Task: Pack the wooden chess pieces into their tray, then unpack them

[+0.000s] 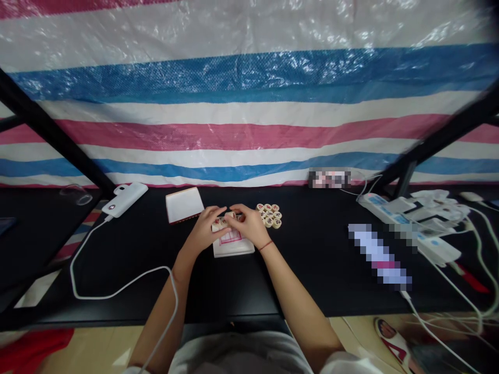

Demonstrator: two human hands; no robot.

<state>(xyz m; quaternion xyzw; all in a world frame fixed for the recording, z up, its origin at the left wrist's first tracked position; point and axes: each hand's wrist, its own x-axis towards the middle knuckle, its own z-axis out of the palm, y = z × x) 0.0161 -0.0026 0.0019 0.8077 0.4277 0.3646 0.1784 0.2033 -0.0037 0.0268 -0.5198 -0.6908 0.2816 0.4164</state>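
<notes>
Both my hands meet over a small white box (234, 246) with a red grid print, on the black table (312, 270). My left hand (205, 228) curls its fingers round round wooden chess pieces (218, 223) at the box's far edge. My right hand (249, 224) is closed, pinching pieces next to the left hand's fingers. A cluster of several more round pieces (270, 214) with red and black marks lies just right of my right hand. A red string circles my right wrist.
A white box lid (184, 204) lies left of my hands. A white power bank (125, 199) with its cable sits further left. Power strips and tangled cables (421, 218) crowd the right side. A striped tarp (249, 104) hangs behind the table.
</notes>
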